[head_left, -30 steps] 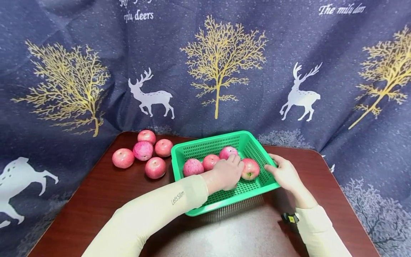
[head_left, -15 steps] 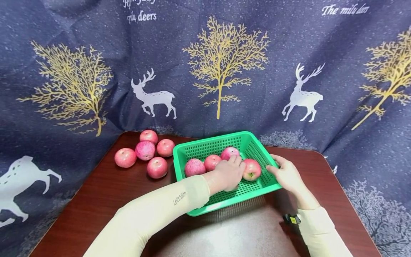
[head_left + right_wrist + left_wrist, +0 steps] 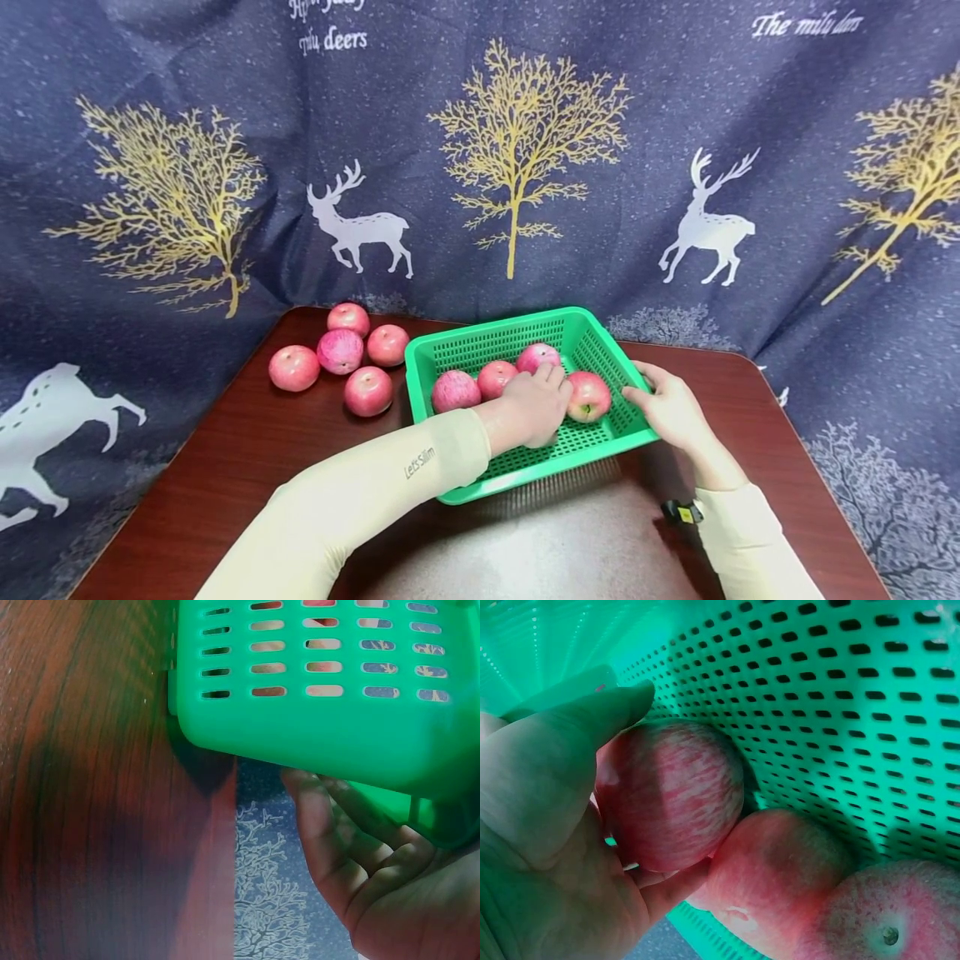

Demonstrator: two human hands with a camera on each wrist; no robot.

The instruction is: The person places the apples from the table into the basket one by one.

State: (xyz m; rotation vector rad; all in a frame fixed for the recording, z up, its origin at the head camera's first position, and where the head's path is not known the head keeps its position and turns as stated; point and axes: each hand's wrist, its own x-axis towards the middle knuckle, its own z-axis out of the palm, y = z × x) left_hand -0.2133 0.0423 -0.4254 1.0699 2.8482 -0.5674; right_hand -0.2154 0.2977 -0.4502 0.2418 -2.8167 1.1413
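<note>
Inside a green plastic basket (image 3: 577,317), my left hand (image 3: 536,407) reaches down among red apples. In the left wrist view its thumb and fingers curl round a streaked apple (image 3: 679,795), with a second apple (image 3: 776,877) and a third apple (image 3: 892,915) right beside it. From the head, an apple (image 3: 456,391), another apple (image 3: 497,379) and a rear apple (image 3: 537,357) form a row, and one more apple (image 3: 588,396) lies right of the fingers. My right hand (image 3: 671,408) grips the basket's right rim, thumb on the inner side, fingers outside and beneath it.
Left of the basket, several loose apples, among them a near apple (image 3: 368,392) and a leftmost apple (image 3: 293,368), stand on the dark red wooden table (image 3: 247,467). A blue cloth (image 3: 450,217) printed with deer and trees hangs behind the table.
The whole scene shifts slightly right in the head view. Both hands, the basket and the apples keep their places relative to one another.
</note>
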